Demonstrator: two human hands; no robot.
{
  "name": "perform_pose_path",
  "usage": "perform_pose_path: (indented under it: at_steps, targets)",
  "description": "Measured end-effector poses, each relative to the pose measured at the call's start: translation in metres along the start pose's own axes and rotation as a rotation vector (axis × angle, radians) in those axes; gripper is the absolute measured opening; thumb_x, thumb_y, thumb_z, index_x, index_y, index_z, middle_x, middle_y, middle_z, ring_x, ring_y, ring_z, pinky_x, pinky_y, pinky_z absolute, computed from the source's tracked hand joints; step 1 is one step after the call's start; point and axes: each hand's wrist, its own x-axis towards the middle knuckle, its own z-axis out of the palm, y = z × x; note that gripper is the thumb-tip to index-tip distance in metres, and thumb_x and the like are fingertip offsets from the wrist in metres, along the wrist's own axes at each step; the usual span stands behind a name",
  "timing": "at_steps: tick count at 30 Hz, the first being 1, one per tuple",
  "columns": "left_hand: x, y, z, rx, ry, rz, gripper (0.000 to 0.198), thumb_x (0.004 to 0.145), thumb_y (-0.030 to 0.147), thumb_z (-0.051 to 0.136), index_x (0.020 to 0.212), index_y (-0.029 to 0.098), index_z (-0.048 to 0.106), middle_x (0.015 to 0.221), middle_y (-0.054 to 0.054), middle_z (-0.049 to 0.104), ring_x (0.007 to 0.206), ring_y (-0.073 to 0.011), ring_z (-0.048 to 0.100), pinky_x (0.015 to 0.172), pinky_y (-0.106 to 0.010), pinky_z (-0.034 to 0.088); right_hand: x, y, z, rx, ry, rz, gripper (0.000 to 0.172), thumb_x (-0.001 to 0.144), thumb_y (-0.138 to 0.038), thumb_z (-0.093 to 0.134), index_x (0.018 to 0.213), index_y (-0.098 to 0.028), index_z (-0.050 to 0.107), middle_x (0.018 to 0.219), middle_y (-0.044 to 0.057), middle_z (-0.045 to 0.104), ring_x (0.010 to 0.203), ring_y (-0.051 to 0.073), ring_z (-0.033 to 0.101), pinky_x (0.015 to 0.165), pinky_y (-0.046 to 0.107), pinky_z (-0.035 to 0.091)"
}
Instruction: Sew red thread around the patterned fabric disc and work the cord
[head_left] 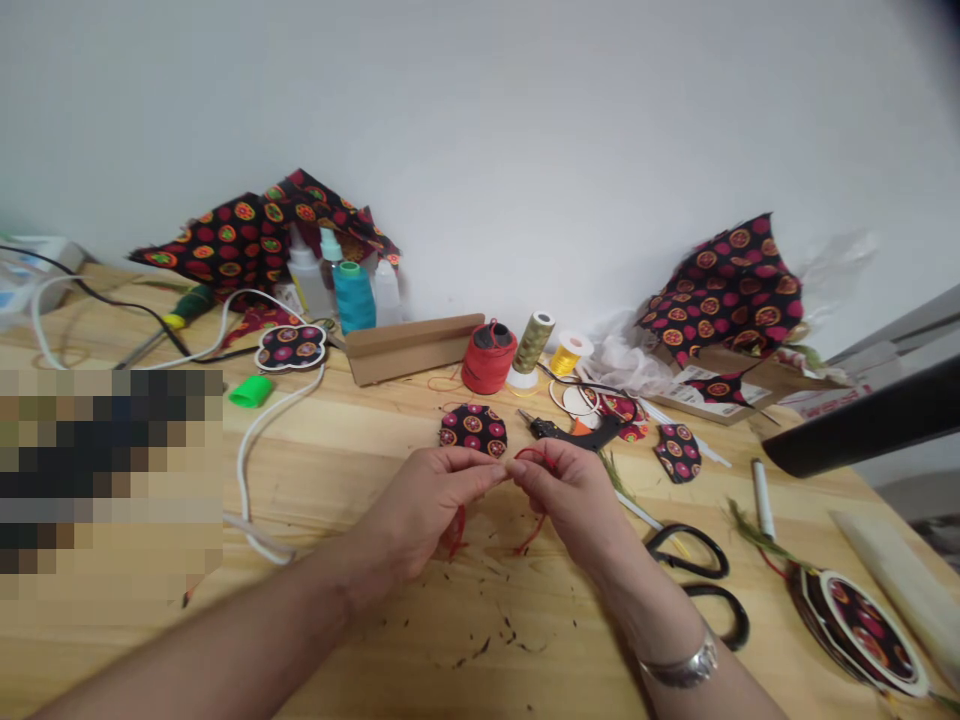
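Observation:
My left hand [431, 500] and my right hand [566, 495] meet fingertip to fingertip over the wooden table [375, 640]. Both pinch a thin red thread [534, 530]; its loose ends hang below the fingers and a loop curls above my right hand. A round patch of black fabric with red and orange circles [472, 428] lies just beyond my fingers. A silver bracelet [679, 668] sits on my right wrist.
A red thread spool [488, 358], an olive spool [531, 350], a yellow spool [570, 354], a teal spool [354, 296] and a cardboard strip [409, 348] stand behind. A glue gun [577, 432], black scissors [694, 565], a pen [763, 497] and patterned fabric [727, 285] lie right. A white cable [251, 450] runs left.

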Motion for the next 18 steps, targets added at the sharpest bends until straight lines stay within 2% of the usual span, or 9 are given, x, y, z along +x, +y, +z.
perform_pose_path:
  at_steps: [7,11,18]
  targets:
    - [0.0012,0.0012,-0.0014,-0.028,-0.04,0.002,0.023,0.07,0.04,0.061,0.073,0.018,0.063,0.039,0.009,0.037,0.03,-0.0051,0.029,0.031,-0.017,0.023,-0.0008,-0.0042,0.0001,-0.068,-0.047,-0.028,0.018,0.074,-0.029,0.057,0.063,-0.015,0.054,0.054,-0.005,0.043,0.047,0.007,0.033,0.043,0.019,0.025]
    - [0.0005,0.0013,-0.0024,-0.054,-0.05,0.023,0.02,0.071,0.037,0.06,0.07,0.017,0.06,0.037,0.009,0.037,0.03,-0.0045,0.026,0.031,-0.017,0.019,-0.0009,-0.0058,0.0001,-0.124,-0.005,-0.045,0.016,0.074,-0.028,0.056,0.065,-0.015,0.054,0.055,-0.004,0.045,0.048,0.008,0.034,0.045,0.02,0.027]
    - [0.001,0.0023,-0.0008,-0.064,-0.069,0.062,0.022,0.072,0.04,0.059,0.069,0.018,0.057,0.033,0.01,0.036,0.03,-0.0054,0.025,0.032,-0.018,0.019,-0.0013,-0.0016,-0.0025,-0.318,0.08,-0.203,0.014,0.078,-0.028,0.054,0.069,-0.017,0.056,0.062,-0.002,0.056,0.059,0.012,0.047,0.055,0.022,0.035]
